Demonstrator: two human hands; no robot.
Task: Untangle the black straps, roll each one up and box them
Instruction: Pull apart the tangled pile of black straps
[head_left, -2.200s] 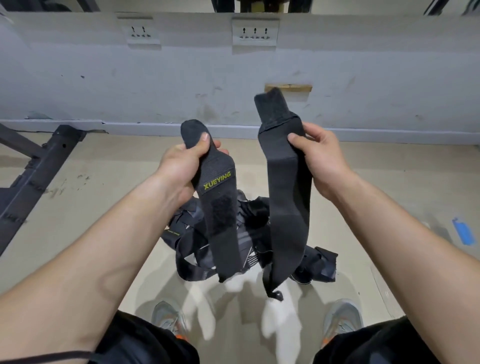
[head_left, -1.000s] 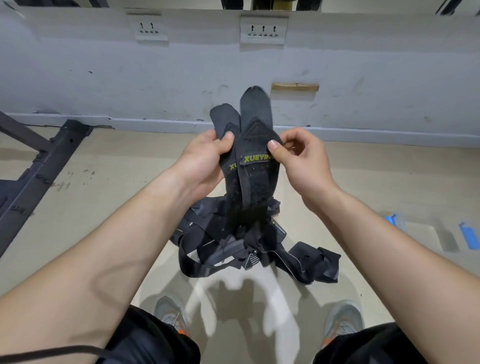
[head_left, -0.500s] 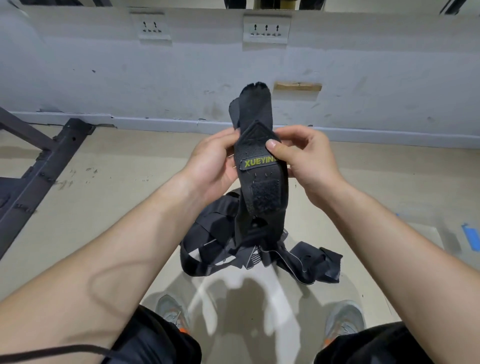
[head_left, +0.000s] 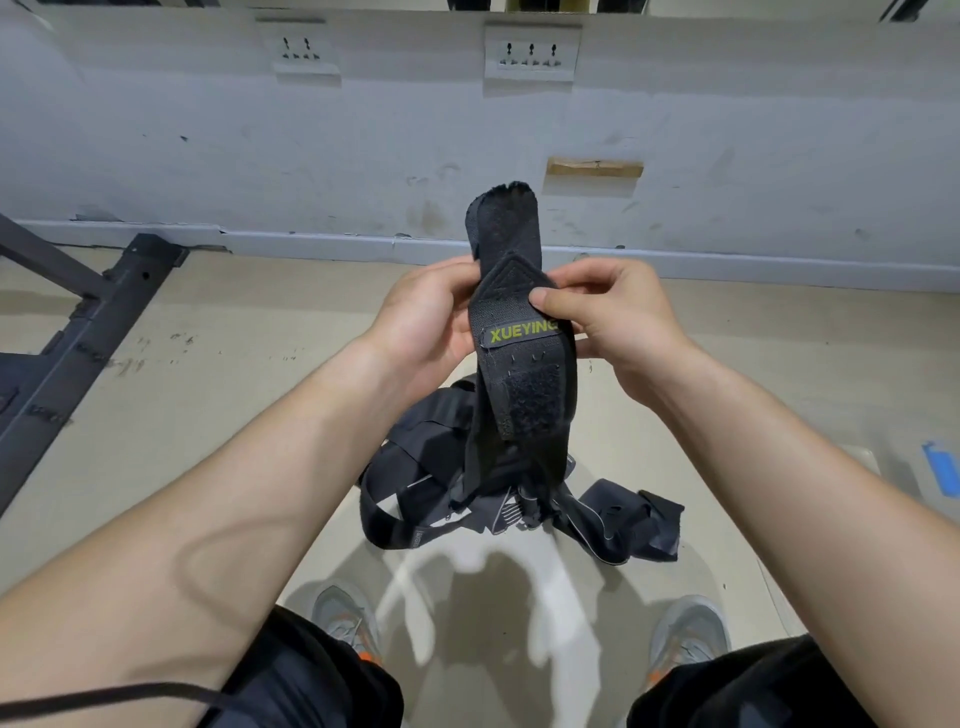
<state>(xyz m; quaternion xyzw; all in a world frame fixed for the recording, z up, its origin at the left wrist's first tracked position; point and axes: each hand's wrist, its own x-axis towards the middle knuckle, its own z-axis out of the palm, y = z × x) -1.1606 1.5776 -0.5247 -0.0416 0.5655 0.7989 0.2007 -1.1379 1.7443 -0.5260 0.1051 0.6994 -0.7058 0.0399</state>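
Your left hand (head_left: 421, 322) and right hand (head_left: 618, 325) meet in the middle of the view. Both grip the held straps (head_left: 522, 379), black bands laid one over the other and raised upright in front of the wall (head_left: 363, 156). Your right thumb presses the front band just above its yellow-green XUEYING label, with the other right fingers curled round behind. Your left thumb closes on the left edge, and the left fingers go behind the fabric where you cannot see them. How many bands are in that bundle is hard to tell: a frayed, rounded end sticks up above your hands with a second edge showing just to its left, and a rough fastener patch sits below the label. The lower ends hang down in front of the pile of straps (head_left: 410, 457) on the floor (head_left: 234, 405), black on black, so where they stop, and whether they touch the pile, cannot be made out. The pile lies tangled on the floor just ahead of your shoes (head_left: 340, 618), its loops overlapping too closely to count. A dark metal frame (head_left: 78, 338) is cut off at the left edge, and a blue strip (head_left: 943, 467) at the right edge is only partly in view.
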